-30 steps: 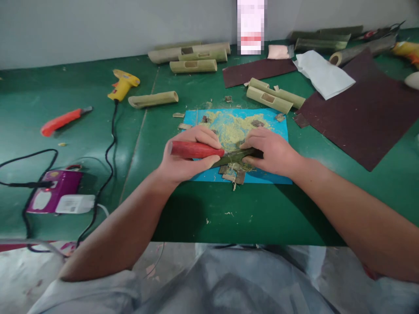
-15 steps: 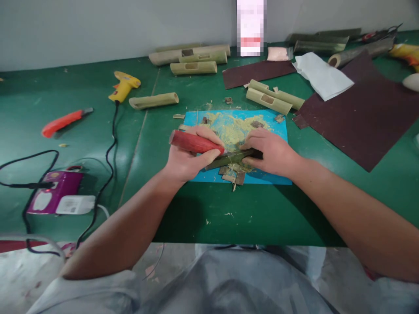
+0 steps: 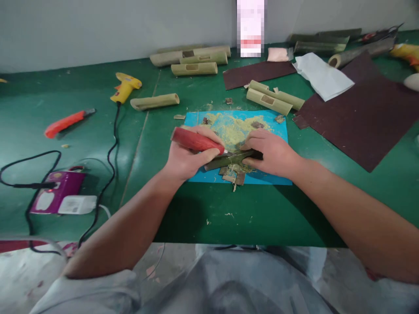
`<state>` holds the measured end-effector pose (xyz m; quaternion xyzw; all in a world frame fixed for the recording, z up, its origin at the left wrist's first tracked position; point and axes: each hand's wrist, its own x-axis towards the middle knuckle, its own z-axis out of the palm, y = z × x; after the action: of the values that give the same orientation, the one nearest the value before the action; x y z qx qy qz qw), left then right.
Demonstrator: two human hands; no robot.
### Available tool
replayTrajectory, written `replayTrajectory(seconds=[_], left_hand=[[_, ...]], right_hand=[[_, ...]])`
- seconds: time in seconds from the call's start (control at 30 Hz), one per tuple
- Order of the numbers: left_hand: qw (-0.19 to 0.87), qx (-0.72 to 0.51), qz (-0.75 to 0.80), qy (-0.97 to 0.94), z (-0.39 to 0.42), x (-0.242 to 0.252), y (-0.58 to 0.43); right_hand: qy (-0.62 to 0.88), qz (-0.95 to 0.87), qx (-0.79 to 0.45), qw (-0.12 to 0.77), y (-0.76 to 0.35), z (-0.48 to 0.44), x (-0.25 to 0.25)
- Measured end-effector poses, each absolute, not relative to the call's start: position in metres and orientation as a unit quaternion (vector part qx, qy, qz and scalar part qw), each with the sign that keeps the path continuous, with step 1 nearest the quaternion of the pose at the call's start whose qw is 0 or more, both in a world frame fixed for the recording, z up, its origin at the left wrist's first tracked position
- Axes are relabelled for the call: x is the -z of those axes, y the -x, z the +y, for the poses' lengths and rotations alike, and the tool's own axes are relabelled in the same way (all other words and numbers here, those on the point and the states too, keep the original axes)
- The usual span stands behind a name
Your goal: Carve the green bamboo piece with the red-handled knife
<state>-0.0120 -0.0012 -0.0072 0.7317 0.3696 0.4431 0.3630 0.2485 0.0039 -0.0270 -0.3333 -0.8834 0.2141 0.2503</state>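
Observation:
My left hand (image 3: pixel 185 159) is closed around a carving knife (image 3: pixel 196 140) with a thick red handle. Its short metal tip points right and meets the upper side of a dark green bamboo piece (image 3: pixel 222 162). The far end of that bamboo is pinched by my right hand (image 3: pixel 266 150), with thumb below and fingers above. Under both hands lies a blue sheet (image 3: pixel 276 176), strewn with yellowish shavings (image 3: pixel 231 128) and several small brown bamboo chips (image 3: pixel 240 178). The exact shape of the knife tip is too small to make out.
Cut bamboo tubes (image 3: pixel 194 69) lie at the back, with more (image 3: pixel 268 101) beyond the sheet. On the left are a yellow glue gun (image 3: pixel 126 87), an orange utility knife (image 3: pixel 67 123) and a purple power box (image 3: pixel 60 189) with cords. Brown sandpaper (image 3: pixel 366 131) and white paper (image 3: pixel 322 76) lie right.
The knife handle's rear end has risen slightly, and more of the metal tip shows. My right hand and the bamboo stay in place. The view has shifted a little.

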Motion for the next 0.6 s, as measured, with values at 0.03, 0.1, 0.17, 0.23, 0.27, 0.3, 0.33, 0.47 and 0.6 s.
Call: replayTrajectory(seconds=[0.03,0.1,0.17,0.23,0.27,0.3,0.33,0.47,0.6], left_hand=[[0.332,-0.447,0.362,-0.748,-0.003,0.004,0.01],[0.291,-0.45,0.352,-0.767,-0.007,-0.001,0.007],[0.276,-0.455,0.348,-0.771,-0.008,-0.001,0.005],[0.278,-0.462,0.349,-0.767,-0.007,0.001,0.005],[0.282,-0.466,0.352,-0.761,-0.007,0.003,0.004],[0.284,-0.472,0.355,-0.755,-0.007,0.005,0.004],[0.285,-0.478,0.361,-0.748,-0.008,0.007,0.003],[0.295,-0.486,0.362,-0.739,-0.011,0.014,-0.002],[0.321,-0.508,0.319,-0.733,-0.012,0.017,-0.004]], right_hand=[[0.329,-0.884,-0.215,0.254,-0.249,0.004,0.027],[0.324,-0.883,-0.213,0.262,-0.249,0.004,0.028],[0.324,-0.883,-0.212,0.267,-0.249,0.004,0.028],[0.325,-0.883,-0.215,0.264,-0.249,0.004,0.028],[0.326,-0.882,-0.216,0.262,-0.249,0.004,0.028],[0.326,-0.882,-0.217,0.26,-0.249,0.004,0.028],[0.327,-0.883,-0.217,0.258,-0.249,0.004,0.027],[0.329,-0.885,-0.211,0.252,-0.249,0.004,0.026],[0.33,-0.885,-0.209,0.253,-0.249,0.003,0.026]])
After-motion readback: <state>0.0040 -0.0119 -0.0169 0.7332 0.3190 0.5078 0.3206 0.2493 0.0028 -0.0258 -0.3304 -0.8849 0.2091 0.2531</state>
